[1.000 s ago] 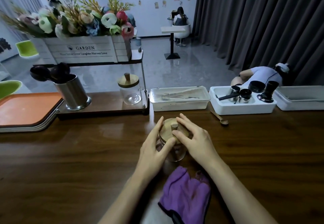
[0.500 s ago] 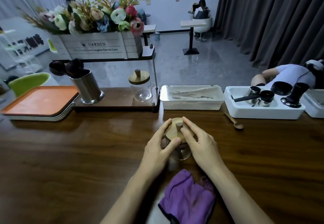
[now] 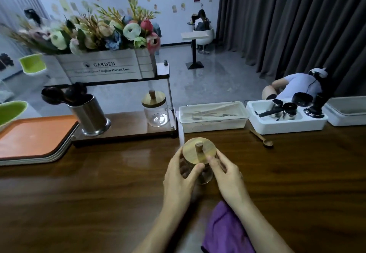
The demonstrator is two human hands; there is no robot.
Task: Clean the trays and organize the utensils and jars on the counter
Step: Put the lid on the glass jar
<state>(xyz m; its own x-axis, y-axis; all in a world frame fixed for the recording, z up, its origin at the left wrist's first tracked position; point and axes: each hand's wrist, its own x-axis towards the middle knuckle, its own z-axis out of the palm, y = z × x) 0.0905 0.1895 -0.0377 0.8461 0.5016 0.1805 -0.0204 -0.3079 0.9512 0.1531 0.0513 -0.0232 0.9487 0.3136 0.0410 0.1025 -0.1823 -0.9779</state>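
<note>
A glass jar with a round wooden lid (image 3: 198, 149) is held between both my hands above the middle of the wooden counter (image 3: 99, 193). My left hand (image 3: 179, 175) curls round its left side, thumb on the lid's front edge. My right hand (image 3: 227, 173) grips its right side. A second lidded glass jar (image 3: 155, 108) stands on the low wooden shelf (image 3: 126, 130). A wooden spoon (image 3: 262, 139) lies on the counter to the right. Stacked orange trays (image 3: 33, 138) sit at the left. A purple cloth (image 3: 225, 231) lies by my right forearm.
A steel utensil holder (image 3: 89, 114) with dark ladles stands on the shelf. Behind the counter are a lidded white box (image 3: 213, 114), a white tray (image 3: 287, 122) with metal cups and another white bin (image 3: 348, 112). A flower crate (image 3: 103, 68) tops the rack. A person crouches beyond.
The jar has risen off the counter and moved slightly away from me. My hands shifted from the lid top to the jar's sides. My head view swung a little.
</note>
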